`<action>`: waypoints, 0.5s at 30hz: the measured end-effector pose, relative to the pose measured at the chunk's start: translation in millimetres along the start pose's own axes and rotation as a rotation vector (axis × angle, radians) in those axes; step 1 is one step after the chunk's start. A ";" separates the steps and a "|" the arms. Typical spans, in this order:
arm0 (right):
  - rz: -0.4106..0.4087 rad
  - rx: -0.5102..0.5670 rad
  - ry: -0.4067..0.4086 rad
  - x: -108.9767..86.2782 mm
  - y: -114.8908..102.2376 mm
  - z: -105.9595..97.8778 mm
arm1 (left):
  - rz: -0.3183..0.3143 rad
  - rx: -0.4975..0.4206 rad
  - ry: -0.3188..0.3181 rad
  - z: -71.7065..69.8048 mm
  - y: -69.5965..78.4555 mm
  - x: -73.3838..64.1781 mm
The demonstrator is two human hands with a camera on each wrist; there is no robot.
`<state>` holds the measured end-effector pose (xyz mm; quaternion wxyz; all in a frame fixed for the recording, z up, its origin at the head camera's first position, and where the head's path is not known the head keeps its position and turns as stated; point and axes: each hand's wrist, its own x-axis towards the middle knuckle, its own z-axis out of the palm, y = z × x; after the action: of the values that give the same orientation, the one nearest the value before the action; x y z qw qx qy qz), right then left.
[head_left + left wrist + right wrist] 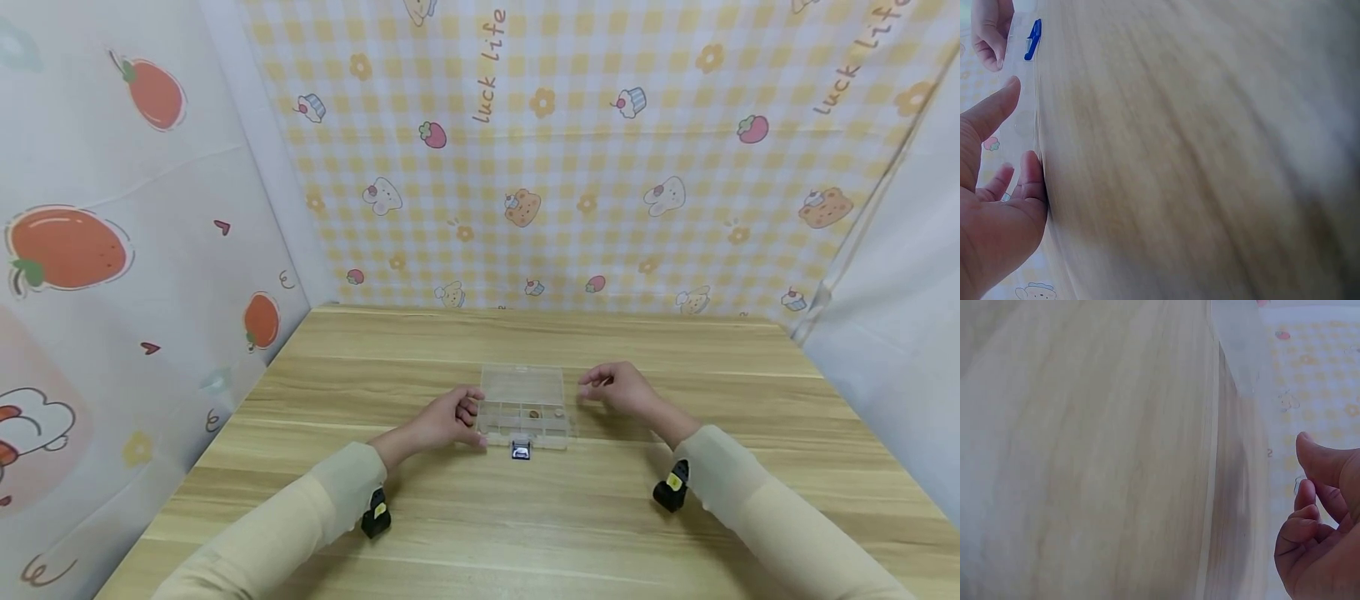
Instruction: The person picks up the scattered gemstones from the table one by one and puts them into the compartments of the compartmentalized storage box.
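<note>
A clear plastic compartment box (523, 441) lies on the table with its transparent lid (521, 383) raised toward the back. One compartment holds a small brown, round piece (534, 414), another a small pale piece (558, 413). At the middle of the box's front edge is a small dark-blue piece (521, 450), seen from the side as a blue clip shape (1033, 40). My left hand (450, 417) rests at the box's left side, thumb by the front corner, fingers loosely bent. To the right of the lid, my right hand (618, 387) hovers, fingers loosely curled, nothing visible in them.
The wood-grain table (480, 525) extends around the box on all sides. A yellow checked cloth (562, 167) hangs behind it, with a printed white cloth (150, 183) at left. Each sleeve cuff bears a black wrist camera (671, 487).
</note>
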<state>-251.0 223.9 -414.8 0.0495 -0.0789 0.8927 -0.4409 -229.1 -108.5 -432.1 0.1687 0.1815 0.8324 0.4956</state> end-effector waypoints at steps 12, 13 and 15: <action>-0.031 0.028 -0.022 -12.2 -10.5 7.0 | 0.004 0.004 0.001 0.7 -0.9 0.8; -0.034 0.034 -0.024 -13.1 -11.3 7.7 | 0.005 0.002 0.000 0.6 -1.0 1.0; -0.039 0.045 -0.026 -15.0 -12.7 9.3 | 0.006 0.003 0.000 0.5 -1.2 1.2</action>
<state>-233.6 211.8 -410.0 0.0543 -0.1012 0.8800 -0.4609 -230.1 -108.0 -433.5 0.1670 0.1841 0.8326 0.4951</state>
